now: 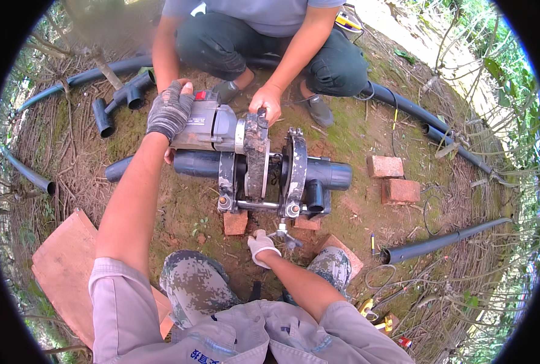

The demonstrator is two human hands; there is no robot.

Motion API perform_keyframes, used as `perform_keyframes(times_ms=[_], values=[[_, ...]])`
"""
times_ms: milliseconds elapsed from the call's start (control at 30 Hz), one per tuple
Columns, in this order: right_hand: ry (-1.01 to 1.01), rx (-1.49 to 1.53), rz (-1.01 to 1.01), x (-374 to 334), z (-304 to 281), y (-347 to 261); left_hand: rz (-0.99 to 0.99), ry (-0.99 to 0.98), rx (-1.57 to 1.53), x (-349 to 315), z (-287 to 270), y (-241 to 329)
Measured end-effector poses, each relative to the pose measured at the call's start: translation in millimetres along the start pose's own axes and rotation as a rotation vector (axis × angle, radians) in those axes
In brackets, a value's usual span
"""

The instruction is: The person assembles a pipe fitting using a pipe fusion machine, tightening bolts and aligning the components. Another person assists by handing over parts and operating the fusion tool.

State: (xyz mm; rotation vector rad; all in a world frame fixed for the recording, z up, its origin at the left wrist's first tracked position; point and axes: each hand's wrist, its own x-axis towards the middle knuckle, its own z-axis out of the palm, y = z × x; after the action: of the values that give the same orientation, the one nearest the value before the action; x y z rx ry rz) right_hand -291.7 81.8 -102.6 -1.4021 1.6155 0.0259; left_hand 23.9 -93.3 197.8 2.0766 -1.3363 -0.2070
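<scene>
My left hand (pixel 171 112), in a grey striped glove, is closed on the grey motor housing of an electric pipe facer (pixel 212 126). The facer's disc (pixel 257 155) stands upright between two ring clamps (pixel 295 164) of a pipe-welding frame. One clamp holds a black pipe (pixel 197 164), the other a black tee fitting (pixel 330 176). My right hand (pixel 262 247), in a pale glove, is low with curled fingers beside the frame's metal cross handle (pixel 282 233); whether it grips a handle arm is unclear. A co-worker's bare hand (pixel 267 102) touches the top of the disc.
The co-worker (pixel 270 36) squats opposite. Bricks (pixel 401 191) lie to the right, and others sit under the frame. Black pipes (pixel 440 239) and tee fittings (pixel 124 97) lie around on the soil. A reddish board (pixel 66 267) is at the lower left, a yellow-handled tool (pixel 367 307) at the lower right.
</scene>
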Motion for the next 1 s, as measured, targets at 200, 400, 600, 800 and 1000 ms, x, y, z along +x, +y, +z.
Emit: perform_keyframes(times_ms=[200, 400, 600, 800, 1000], values=[[-0.078, -0.106, -0.195, -23.5, -14.5, 19.7, 0.023, 0.324, -0.048, -30.7, 4.2, -12.1], [-0.198, -0.084, -0.143, -69.4, -38.3, 77.6, 0.037, 0.497, -0.593, -85.4, 36.1, -42.0], [-0.019, -0.103, -0.131, -103.2, -60.6, 116.5, -0.127, 0.500, -1.075, -164.5, 42.0, -15.4], [-0.005, 0.204, -0.154, -112.2, -45.0, 87.9, -0.562, 0.524, -1.369, -157.1, 27.3, -52.2], [0.096, 0.120, -0.216, -127.4, -40.3, 80.4, -0.562, 0.581, -1.320, -138.2, 31.9, -59.6]])
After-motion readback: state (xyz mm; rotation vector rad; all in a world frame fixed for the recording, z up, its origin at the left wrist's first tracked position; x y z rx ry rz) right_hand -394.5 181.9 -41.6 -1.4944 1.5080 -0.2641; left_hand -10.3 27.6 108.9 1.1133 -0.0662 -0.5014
